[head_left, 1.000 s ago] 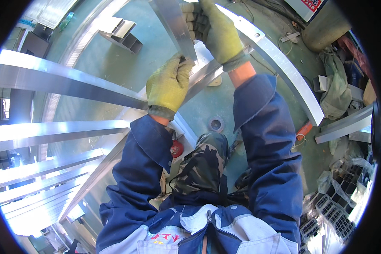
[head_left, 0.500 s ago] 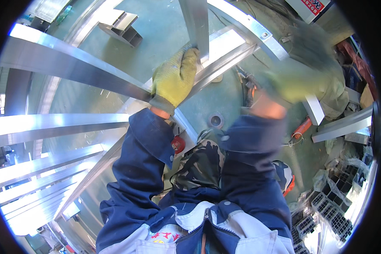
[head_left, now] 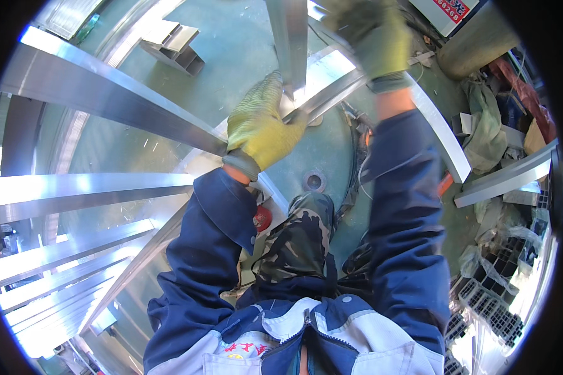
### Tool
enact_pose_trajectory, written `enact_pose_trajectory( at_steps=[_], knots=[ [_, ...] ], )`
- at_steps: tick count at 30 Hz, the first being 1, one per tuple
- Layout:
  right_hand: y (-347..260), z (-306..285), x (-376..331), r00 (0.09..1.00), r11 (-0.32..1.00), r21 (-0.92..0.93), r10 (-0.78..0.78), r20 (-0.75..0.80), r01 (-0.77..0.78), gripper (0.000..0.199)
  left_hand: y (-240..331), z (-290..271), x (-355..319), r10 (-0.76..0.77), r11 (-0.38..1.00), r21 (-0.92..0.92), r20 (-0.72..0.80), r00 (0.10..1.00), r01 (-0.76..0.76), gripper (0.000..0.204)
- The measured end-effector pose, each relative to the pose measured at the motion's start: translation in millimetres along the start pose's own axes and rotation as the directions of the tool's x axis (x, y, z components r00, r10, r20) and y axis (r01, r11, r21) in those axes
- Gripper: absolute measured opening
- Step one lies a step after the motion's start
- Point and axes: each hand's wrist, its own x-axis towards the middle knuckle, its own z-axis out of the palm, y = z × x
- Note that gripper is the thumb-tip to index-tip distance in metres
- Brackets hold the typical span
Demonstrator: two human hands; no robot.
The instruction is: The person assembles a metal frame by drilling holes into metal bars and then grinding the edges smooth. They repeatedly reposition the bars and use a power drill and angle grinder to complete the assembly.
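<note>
Since half a second ago your right hand (head_left: 372,37) has swung back up from the right to the upper metal, while your left hand (head_left: 263,125) has stayed where it was. The fingers (head_left: 270,94) of your left hand, in a yellow-green work glove, are curled up against the lower end of the upright aluminium bar (head_left: 289,37), the thumb resting where the slanting rails meet; how firmly they grip it cannot be made out. Your right hand, gloved the same way, is smeared by motion at the top edge, closed over the curved aluminium rail (head_left: 431,125) just right of the upright bar; whether its fingers are fully closed is unclear.

The bar is a flat, grey, brushed-metal profile, bright where the sun hits it, and its top is cut off by the frame. Left of your left hand a wide aluminium beam (head_left: 106,94) runs away toward the upper left, with more bright beams stacked further left and below.

Under your hands lies a green floor (head_left: 231,37), with a short channel offcut (head_left: 172,44) well up and to the left. Right of your right hand are rags, scrap and dark crates, too cluttered to tell apart.
</note>
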Motion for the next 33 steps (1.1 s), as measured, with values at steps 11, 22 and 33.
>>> enact_pose_trajectory(
  at_steps=[11, 22, 33],
  knots=[
    [84, 40, 22, 0.838, 0.953, 0.2, 0.088, 0.538, -0.228, 0.057, -6, 12, -10, -0.191, 0.974, 0.12, -0.011, 0.982, 0.191, 0.039],
    [17, 32, -5, 0.921, 0.926, -0.378, 0.133, 0.365, 0.016, 0.069, 1, 11, -2, -0.152, 0.985, -0.087, -0.033, 0.988, 0.148, 0.037],
    [14, -20, -2, 0.977, -0.189, -0.972, -0.134, 0.168, 0.142, 0.048, -3, 6, -11, -0.136, 0.896, -0.435, -0.076, 0.988, 0.089, 0.022]
  ],
)
